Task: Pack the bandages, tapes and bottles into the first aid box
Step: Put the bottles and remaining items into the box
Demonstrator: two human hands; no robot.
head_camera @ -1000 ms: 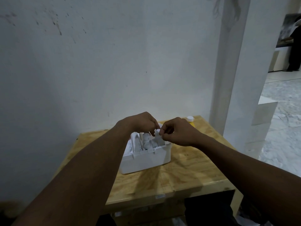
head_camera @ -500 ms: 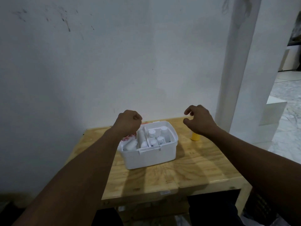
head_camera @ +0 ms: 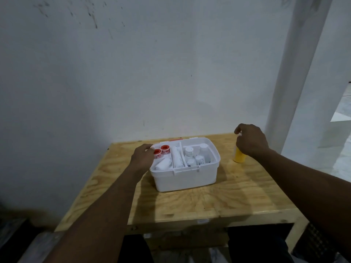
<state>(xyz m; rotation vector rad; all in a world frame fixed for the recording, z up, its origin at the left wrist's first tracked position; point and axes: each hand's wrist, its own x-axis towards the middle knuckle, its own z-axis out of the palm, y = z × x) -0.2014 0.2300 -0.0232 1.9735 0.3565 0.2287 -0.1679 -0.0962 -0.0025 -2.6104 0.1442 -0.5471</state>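
Observation:
The white first aid box (head_camera: 186, 179) stands open on the wooden table (head_camera: 209, 204). Its left half holds two red tape rolls (head_camera: 157, 152) and white bandage rolls (head_camera: 176, 158). Several small white bottles (head_camera: 199, 159) stand in its right half. My left hand (head_camera: 142, 158) rests with curled fingers against the box's left rim, beside the tapes, holding nothing I can see. A yellow bottle (head_camera: 238, 156) stands on the table to the right of the box. My right hand (head_camera: 249, 140) is closed over its top, hiding the upper part; a bit of white cap shows by the thumb.
The table stands against a white wall (head_camera: 152, 73). A white pillar (head_camera: 296, 73) rises close to its back right corner. The box's lid (head_camera: 175, 139) lies behind it, with a red edge showing. Bare wood lies in front of the box.
Both hands left the middle of the box. My left hand moved to the box's left rim. My right hand swung right and came down onto the yellow bottle.

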